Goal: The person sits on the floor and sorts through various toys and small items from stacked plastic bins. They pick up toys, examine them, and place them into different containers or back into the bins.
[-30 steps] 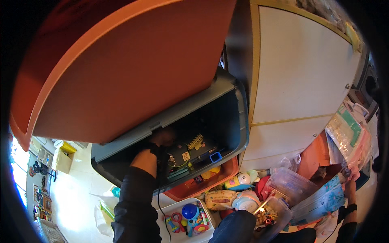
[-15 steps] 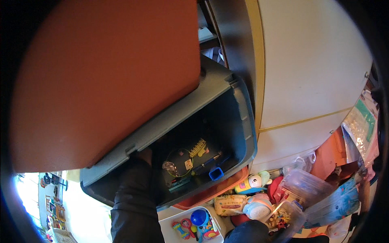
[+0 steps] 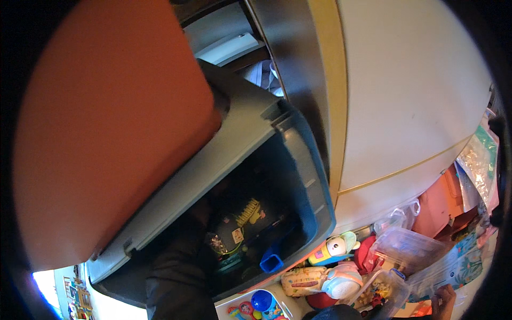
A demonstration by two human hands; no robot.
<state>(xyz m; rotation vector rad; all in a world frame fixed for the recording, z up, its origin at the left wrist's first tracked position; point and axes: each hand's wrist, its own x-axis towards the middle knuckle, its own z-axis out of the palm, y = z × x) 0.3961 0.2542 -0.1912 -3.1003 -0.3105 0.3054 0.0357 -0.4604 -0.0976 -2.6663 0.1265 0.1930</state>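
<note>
My left arm in a dark sleeve [image 3: 178, 282] reaches into a large blue-grey storage bin [image 3: 305, 154]. Shadow hides the fingers of my left hand [image 3: 200, 210], so their hold cannot be made out. Near it on the dark inside lie a yellow comb-like piece [image 3: 247, 212], a small picture card [image 3: 237, 234] and a shiny clear bit. A blue square-mouthed tube [image 3: 272, 262] sits by the bin's near side. At the lower right edge, my right hand [image 3: 444, 302] is beside a patterned bag [image 3: 463, 266], its fingers loosely bent and apart, with nothing visible in them.
A big red-brown panel [image 3: 112, 128] covers the upper left. White cabinet doors [image 3: 405, 90] stand at right. Below the bin are a white toy box [image 3: 288, 306], a plush toy [image 3: 337, 246], a wipes pack [image 3: 304, 281] and clear plastic boxes [image 3: 410, 246].
My right hand has come into view at the lower right. The view has shifted, so the bin and panel appear farther left. My left arm stays inside the bin.
</note>
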